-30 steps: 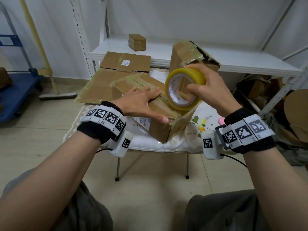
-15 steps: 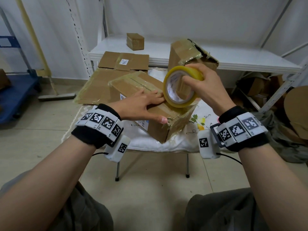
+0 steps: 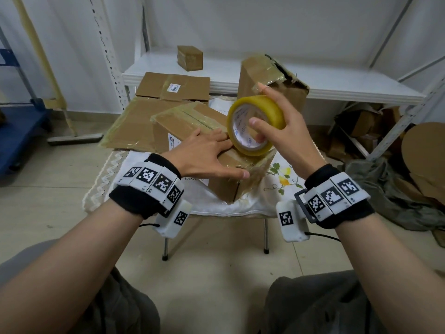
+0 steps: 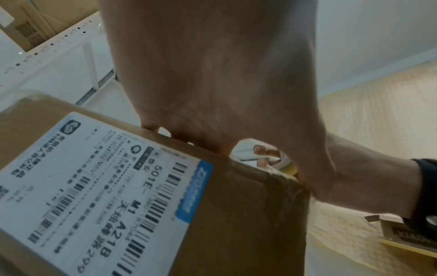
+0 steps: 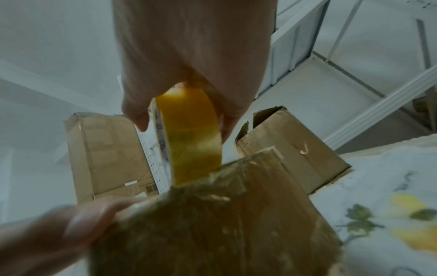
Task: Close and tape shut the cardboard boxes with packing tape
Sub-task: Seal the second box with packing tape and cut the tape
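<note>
A closed cardboard box [image 3: 183, 121] with a shipping label [image 4: 99, 188] lies tilted on a small cloth-covered table [image 3: 240, 208]. My left hand [image 3: 207, 160] lies flat on its top, fingers spread, the thumb reaching over the near corner. My right hand [image 3: 277, 131] grips a yellow roll of packing tape [image 3: 256, 124] just above the box's right end, thumb at the core and fingers over the rim. The roll [image 5: 189, 136] stands on edge right over the taped corner of the box [image 5: 224, 214]. A second, torn-open box [image 3: 269, 80] stands upright behind.
Flattened cardboard sheets [image 3: 168, 88] lean against a white shelf [image 3: 313, 85] behind the table. A small box [image 3: 190, 57] sits on that shelf. More cardboard scraps [image 3: 375, 131] lie under the shelf at right. A blue cart [image 3: 16, 131] stands at the left.
My right hand has shifted its hold on the roll and turned it, with the index finger now sticking up. The left hand has slid slightly along the box top.
</note>
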Available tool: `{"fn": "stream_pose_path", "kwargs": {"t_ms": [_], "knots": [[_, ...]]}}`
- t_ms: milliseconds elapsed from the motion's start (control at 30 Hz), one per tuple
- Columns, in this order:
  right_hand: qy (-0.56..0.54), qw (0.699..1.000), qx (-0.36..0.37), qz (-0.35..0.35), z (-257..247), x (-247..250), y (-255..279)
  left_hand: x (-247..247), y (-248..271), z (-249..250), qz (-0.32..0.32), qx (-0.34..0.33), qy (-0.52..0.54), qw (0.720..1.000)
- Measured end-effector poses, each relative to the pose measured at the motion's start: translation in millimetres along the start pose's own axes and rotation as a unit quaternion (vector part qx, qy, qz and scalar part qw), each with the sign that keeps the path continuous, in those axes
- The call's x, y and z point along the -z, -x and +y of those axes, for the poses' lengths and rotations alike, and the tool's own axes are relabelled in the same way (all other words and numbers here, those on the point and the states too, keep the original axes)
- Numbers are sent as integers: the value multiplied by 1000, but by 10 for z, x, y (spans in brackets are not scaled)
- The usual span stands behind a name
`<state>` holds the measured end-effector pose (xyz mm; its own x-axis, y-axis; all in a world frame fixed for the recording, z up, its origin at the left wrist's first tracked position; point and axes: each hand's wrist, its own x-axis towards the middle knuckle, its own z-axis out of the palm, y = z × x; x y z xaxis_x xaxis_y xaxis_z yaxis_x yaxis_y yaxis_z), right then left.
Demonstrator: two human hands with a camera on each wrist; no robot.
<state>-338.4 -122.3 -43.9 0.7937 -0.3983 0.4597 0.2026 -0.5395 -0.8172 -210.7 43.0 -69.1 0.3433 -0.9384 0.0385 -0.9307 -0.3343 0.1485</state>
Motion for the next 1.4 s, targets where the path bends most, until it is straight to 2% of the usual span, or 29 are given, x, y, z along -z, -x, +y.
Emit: {"fn": "stream_pose_path", "kwargs": {"t_ms": [233,467,600,867,1100,1400], "knots": [[17,996,52,76,104,-70,223,-60,-25,-33,8,-5,-27,1000],[58,994,84,35,174,-16,312,-69,-48,-48,4,-4,-39,999],[75,990,86,79,213,-22,334,-57,-52,-34,2,0,-28,1000],[35,991,106,76,52,43,255,-19,-11,-7,-11,16,-18,1000],[22,990,86,110,-93,188,223,-32,-19,-21,-25,33,-23,999],[8,996,18,89,-105,232,75,-30,-15,5,-21,13,-45,999]]}}
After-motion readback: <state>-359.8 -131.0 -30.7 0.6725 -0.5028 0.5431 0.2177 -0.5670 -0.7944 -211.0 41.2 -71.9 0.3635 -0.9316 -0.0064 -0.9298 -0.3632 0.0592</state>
